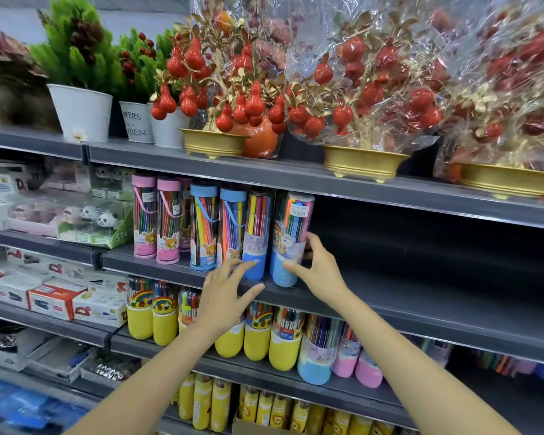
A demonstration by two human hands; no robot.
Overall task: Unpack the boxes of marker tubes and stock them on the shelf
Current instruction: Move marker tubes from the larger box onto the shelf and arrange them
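Clear tubes w/ coloured markers stand in a row on the middle shelf (390, 296). Rightmost blue-base tube (291, 240) sits at shelf's front edge; right hand (319, 266) grips it, thumb near, fingers round far side. Left hand (225, 288) open, fingertips touching next blue-base tube (255, 237).

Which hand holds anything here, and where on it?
The right hand grips the rightmost blue-based marker tube around its lower part. The left hand holds nothing, its fingers spread.
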